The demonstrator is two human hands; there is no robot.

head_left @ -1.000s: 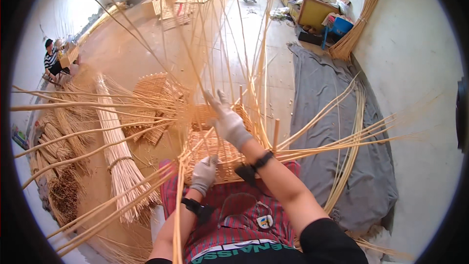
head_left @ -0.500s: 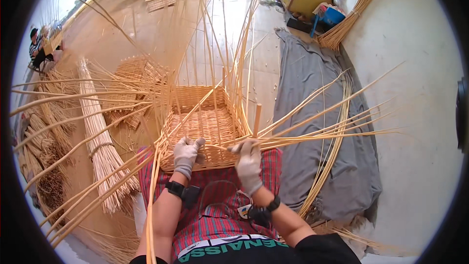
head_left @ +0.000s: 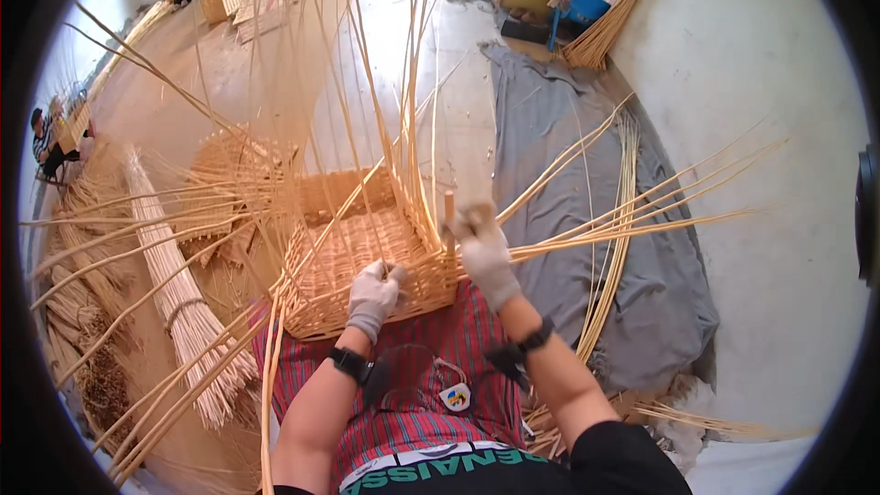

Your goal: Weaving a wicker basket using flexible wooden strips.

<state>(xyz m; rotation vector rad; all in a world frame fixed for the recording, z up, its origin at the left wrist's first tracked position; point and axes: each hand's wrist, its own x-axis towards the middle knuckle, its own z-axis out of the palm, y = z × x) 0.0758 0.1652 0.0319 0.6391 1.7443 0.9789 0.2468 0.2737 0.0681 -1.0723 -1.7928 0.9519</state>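
So, left hand (head_left: 374,296), mid-frame, was clenched on the near rim of the wicker basket (head_left: 367,240); right hand (head_left: 488,258), just right of it, was blurred beside the corner peg (head_left: 449,207), grip couldn't be told. Basket sat centre frame above red striped cloth (head_left: 394,417). Rods (head_left: 596,236) stuck out right; pale bundle (head_left: 179,298) lay left, grey cloth (head_left: 665,321) right.

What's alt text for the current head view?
A wicker basket bristling with long canes, the gloved left hand at its near rim, the gloved right hand by its near right corner; grey cloth lies to the right.
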